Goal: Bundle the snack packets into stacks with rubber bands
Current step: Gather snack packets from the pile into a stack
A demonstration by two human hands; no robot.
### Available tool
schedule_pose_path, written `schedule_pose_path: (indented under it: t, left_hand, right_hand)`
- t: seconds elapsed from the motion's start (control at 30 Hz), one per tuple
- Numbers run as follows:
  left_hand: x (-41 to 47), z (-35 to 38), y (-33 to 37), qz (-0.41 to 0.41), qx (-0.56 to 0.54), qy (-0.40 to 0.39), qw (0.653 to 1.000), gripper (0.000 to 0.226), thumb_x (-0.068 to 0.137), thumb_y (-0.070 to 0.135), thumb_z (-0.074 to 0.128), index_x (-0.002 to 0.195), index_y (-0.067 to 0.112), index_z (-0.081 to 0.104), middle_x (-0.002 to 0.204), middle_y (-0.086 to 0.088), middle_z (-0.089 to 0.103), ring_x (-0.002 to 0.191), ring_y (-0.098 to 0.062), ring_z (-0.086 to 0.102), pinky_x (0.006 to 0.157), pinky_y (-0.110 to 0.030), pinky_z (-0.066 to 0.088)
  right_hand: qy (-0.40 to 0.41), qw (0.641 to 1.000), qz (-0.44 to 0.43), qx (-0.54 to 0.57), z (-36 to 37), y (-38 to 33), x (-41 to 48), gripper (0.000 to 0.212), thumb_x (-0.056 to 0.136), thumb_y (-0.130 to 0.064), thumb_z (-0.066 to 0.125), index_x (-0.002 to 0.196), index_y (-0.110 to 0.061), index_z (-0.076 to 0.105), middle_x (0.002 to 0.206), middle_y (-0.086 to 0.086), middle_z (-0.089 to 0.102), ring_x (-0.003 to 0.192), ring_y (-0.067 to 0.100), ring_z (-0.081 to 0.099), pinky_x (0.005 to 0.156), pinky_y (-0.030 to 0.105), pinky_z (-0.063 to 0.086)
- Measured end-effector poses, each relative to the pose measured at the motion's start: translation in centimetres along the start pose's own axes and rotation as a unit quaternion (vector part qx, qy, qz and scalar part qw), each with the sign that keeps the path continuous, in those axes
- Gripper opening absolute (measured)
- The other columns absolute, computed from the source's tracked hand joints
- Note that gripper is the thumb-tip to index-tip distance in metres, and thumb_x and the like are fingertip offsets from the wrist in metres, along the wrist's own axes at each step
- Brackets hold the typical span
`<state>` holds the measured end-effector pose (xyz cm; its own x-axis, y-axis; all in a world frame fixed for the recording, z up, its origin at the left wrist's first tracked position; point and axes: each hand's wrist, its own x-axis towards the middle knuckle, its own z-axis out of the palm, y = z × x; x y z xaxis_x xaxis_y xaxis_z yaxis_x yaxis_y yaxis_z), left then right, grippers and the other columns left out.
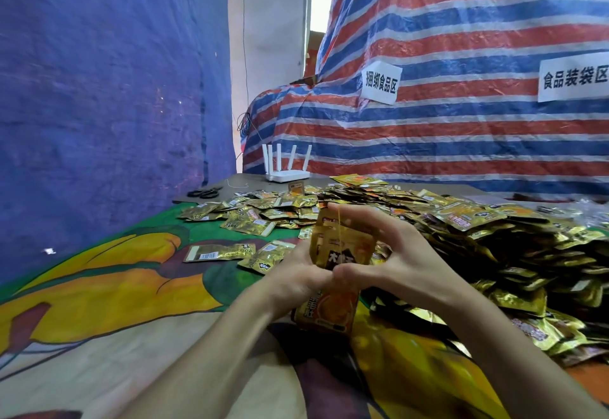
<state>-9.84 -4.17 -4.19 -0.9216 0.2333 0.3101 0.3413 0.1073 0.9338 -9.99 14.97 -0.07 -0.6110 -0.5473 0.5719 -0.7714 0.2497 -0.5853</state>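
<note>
Golden packet stack (336, 254) (rubber-banded) gripped between left hand (296, 273) and right hand (392, 254).

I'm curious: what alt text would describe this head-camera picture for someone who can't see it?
Two bare hands, left hand and right hand, hold a stack of gold snack packets upright with a thin rubber band stretched over it. Loose packets are heaped on a colourful tablecloth, with scissors and a white router behind.

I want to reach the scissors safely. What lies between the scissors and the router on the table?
In the head view, only a thin loose string lies on the bare tabletop between the scissors and the router.
</note>
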Motion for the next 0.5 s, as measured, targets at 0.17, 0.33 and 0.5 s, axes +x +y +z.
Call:
schedule_pose_path:
  t: [0.17, 0.33, 0.5]
  left_hand:
    - [0.2, 1.4, 0.6, 0.046, 0.061, -0.026, 0.997, 0.036, 0.066, 0.005, 0.068, 0.098, 0.021, 0.062, 0.073, 0.015, 0.067, 0.069, 0.0, 0.061, 0.064, -0.022, 0.05]
    - [0.0, 1.7, 0.4, 0.05, 0.138, -0.001, 0.989, 0.046, 0.064, 0.014, 0.07, 0.106, 0.028, 0.057, 0.086, 0.008, 0.064, 0.076, -0.004, 0.062, 0.068, -0.025, 0.054]
    - [0.1, 1.3, 0.0, 0.053, 0.142, 0.091, 0.984, 0.057, 0.054, 0.021, 0.081, 0.105, 0.021, 0.055, 0.09, -0.001, 0.072, 0.077, -0.013, 0.069, 0.073, -0.039, 0.06]
  right_hand:
    - [-0.045, 0.993, -0.021, -0.106, -0.8, -1.4, 1.0, 0.067, 0.071, -0.033, 0.086, 0.13, -0.051, 0.057, 0.124, -0.016, 0.059, 0.111, 0.004, 0.06, 0.093, 0.029, 0.054]
    - [-0.08, 0.988, 0.03, -0.126, -1.1, -1.4, 1.9, 0.047, 0.065, -0.035, 0.087, 0.106, -0.044, 0.065, 0.097, -0.013, 0.068, 0.089, 0.007, 0.066, 0.078, 0.033, 0.059]
    - [-0.065, 0.991, 0.047, -0.104, -0.8, -0.7, 2.2, 0.054, 0.056, -0.049, 0.081, 0.108, -0.045, 0.065, 0.1, -0.01, 0.071, 0.092, 0.009, 0.069, 0.084, 0.039, 0.059]
